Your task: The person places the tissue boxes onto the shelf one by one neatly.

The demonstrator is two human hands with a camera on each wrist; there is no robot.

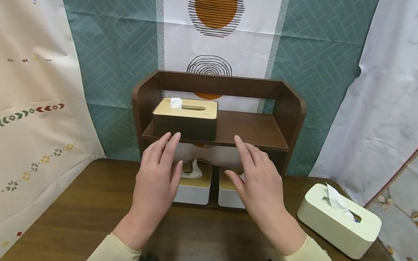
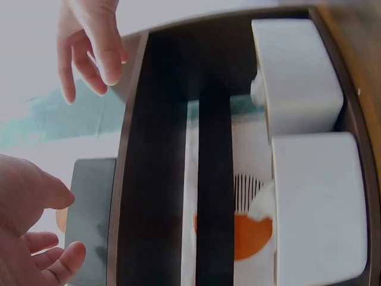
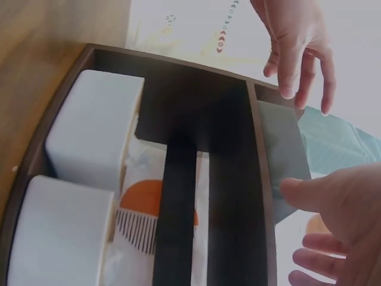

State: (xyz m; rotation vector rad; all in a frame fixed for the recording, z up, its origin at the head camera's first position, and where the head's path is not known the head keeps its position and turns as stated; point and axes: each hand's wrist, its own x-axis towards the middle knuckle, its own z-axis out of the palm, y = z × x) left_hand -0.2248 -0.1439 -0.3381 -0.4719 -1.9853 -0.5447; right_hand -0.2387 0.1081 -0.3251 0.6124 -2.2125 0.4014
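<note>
Both hands are raised in front of a dark brown two-tier shelf (image 1: 250,128), apart from each other. My left hand (image 1: 155,181) has its fingers stretched upward, nearest a black tissue box (image 1: 185,126) with a light wooden lid on the upper shelf's left side. My right hand (image 1: 262,184) is before the upper shelf's right part, thumb spread and nothing held. In the left wrist view, a gap shows between the left thumb and fingers. Two white tissue boxes with wooden lids, left (image 1: 192,194) and right (image 1: 228,195), sit on the lower tier, partly hidden by the hands.
A cream tissue box (image 1: 335,228) with a tissue sticking out stands on the brown wooden table (image 1: 69,209) to the right. Patterned cloths hang behind and at both sides: teal and white at the back (image 1: 112,42), floral at the left (image 1: 17,72).
</note>
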